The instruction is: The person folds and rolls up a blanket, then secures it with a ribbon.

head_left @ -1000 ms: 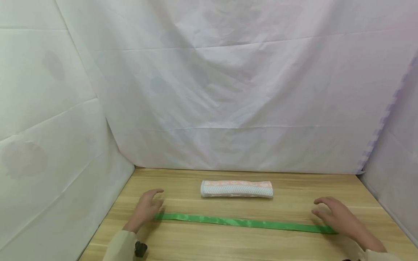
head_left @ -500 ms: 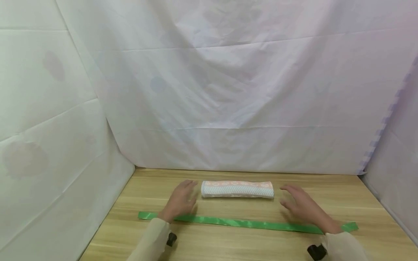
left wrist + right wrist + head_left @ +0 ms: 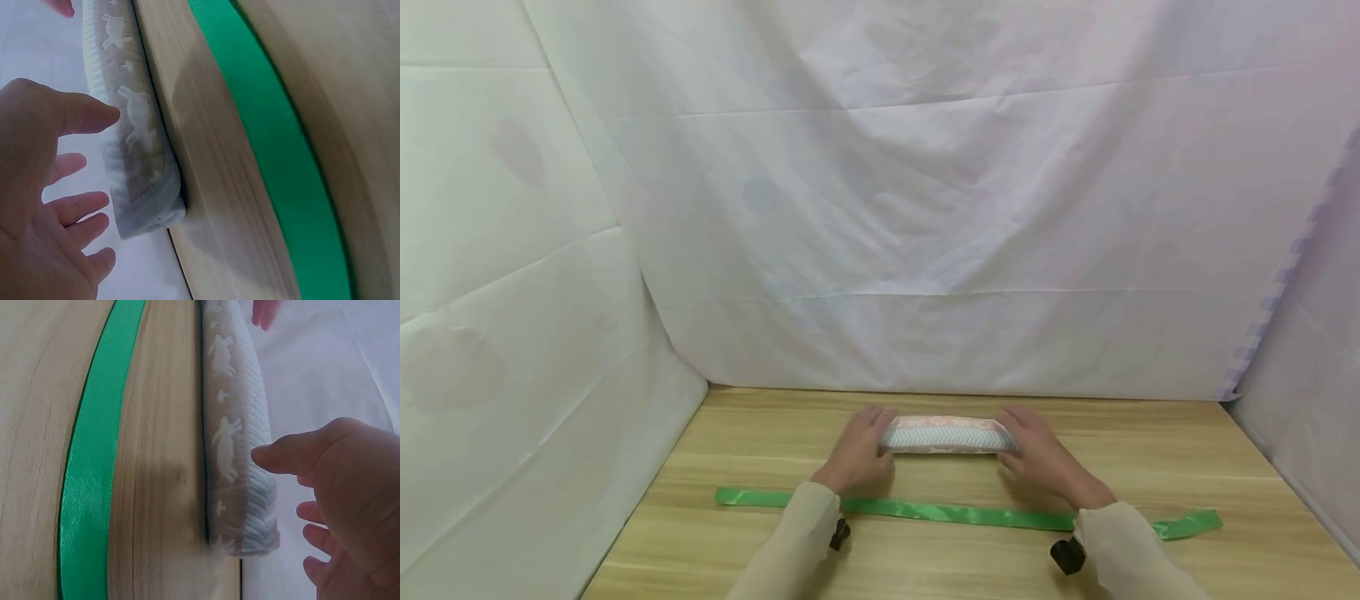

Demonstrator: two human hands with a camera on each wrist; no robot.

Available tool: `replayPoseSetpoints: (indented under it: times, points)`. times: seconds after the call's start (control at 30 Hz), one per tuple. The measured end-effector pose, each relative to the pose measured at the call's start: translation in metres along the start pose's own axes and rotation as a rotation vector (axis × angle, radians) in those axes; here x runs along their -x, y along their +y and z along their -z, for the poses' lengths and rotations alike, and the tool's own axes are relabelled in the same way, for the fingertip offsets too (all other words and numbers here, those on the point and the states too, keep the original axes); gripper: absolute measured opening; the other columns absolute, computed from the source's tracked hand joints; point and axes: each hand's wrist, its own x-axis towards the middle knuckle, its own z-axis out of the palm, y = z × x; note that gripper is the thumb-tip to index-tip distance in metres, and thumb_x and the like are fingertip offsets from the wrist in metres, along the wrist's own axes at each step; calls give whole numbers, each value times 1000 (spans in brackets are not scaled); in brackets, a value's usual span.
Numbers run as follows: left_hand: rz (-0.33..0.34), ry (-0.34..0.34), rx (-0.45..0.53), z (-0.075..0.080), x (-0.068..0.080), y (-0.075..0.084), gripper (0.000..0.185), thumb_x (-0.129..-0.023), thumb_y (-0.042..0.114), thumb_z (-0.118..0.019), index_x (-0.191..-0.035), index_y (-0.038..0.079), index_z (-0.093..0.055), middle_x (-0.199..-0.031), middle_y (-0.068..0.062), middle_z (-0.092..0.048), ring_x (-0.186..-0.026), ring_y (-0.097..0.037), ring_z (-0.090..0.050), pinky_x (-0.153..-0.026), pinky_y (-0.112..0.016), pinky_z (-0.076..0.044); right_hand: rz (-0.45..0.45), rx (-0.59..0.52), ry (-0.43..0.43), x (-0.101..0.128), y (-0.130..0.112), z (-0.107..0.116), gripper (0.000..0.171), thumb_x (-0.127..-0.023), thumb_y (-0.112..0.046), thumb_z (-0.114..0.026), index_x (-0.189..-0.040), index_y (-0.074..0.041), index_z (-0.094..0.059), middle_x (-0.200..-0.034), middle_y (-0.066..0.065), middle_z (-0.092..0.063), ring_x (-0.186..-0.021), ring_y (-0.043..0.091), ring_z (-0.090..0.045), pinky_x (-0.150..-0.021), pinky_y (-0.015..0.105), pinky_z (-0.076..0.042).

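A rolled towel [image 3: 943, 435], white with a pinkish animal pattern, lies crosswise on the wooden table [image 3: 1150, 467]. My left hand [image 3: 859, 452] is at its left end and my right hand [image 3: 1043, 457] at its right end. In the left wrist view the left thumb touches the side of the towel [image 3: 134, 144], and the fingers are spread just beyond its end. In the right wrist view the right thumb rests on the towel [image 3: 237, 462], with the fingers loose beside its end. A long green ribbon [image 3: 955, 512] lies flat in front of the towel, under my forearms.
White sheets hang close behind the table and along both sides. The ribbon [image 3: 275, 156] [image 3: 94, 469] runs nearly the table's width, and bare wood shows between it and the towel. Small black wrist cameras [image 3: 1064, 556] sit under my sleeves.
Both hands left the ribbon's ends and moved inward and away from me until they reached the towel's two ends. The ribbon stayed flat on the table.
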Motion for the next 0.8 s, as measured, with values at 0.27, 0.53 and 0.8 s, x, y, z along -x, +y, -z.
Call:
replayPoseSetpoints:
  times: [0.27,0.53,0.8]
  points:
    - [66,-109,-15,-5,-13,14,63,-93,26,-63,-150,10,-41,-155,-15,-39,-147,-33,-28,-120,-48,-20,-14,2,-65,-13,-8,-11,55,-81,3,-70,-133,10,-53,-140,34,-46,-136,52,-35,-110,66,-26]
    - [58,-156,-95,-18,-25,21,68,-96,43,-61,-153,14,-37,-158,-16,-34,-149,-32,-25,-121,-49,-17,-85,13,-168,-20,-9,-16,65,-82,2,-65,-144,5,-45,-150,31,-38,-145,48,-23,-116,64,-14]
    - [65,-165,-164,-21,-32,20,71,-94,48,-63,-151,13,-39,-156,-16,-37,-147,-34,-27,-120,-50,-19,-95,42,-197,-23,-8,-17,66,-81,-1,-64,-145,2,-44,-151,30,-37,-145,48,-23,-116,64,-13]
